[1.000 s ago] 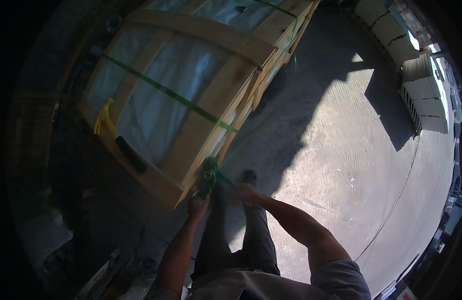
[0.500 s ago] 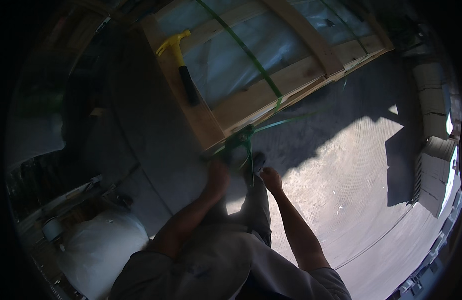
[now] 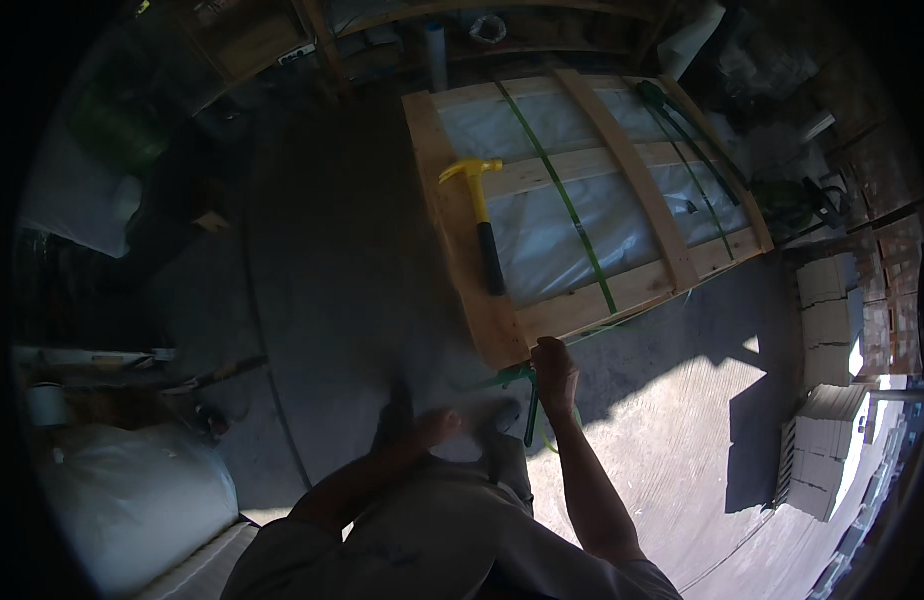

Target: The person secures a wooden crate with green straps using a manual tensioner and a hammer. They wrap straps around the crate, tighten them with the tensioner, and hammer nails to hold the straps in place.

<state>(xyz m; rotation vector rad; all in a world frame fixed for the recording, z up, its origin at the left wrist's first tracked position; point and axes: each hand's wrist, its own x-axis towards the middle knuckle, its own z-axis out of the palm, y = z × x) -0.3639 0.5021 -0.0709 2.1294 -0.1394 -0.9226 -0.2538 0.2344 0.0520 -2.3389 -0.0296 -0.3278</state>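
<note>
A wooden crate (image 3: 492, 340) wrapped in clear film and bound with green straps (image 3: 554, 180) stands ahead of me. My right hand (image 3: 555, 372) is closed at its near corner, where a green strap meets the fingers. Just beneath hangs a green strapping tool (image 3: 531, 408), one handle pointing down and the other blurred toward the left. My left hand (image 3: 439, 427) is lower and apart from the crate, its fingers smeared and dim. On the crate's left board lies a claw hammer (image 3: 484, 225) with a yellow head and black grip.
Green long-handled cutters (image 3: 682, 120) rest on the crate's far right. White stacked blocks (image 3: 827, 440) stand at the right. A film-wrapped bulky load (image 3: 132, 500) sits at lower left. Shelving (image 3: 402, 45) runs behind the crate. Sunlight falls on the concrete floor (image 3: 642, 450).
My right hand has risen to the crate corner, above the tool's handle. My left hand has drawn away from the crate. The view has tilted up, showing more of the crate top.
</note>
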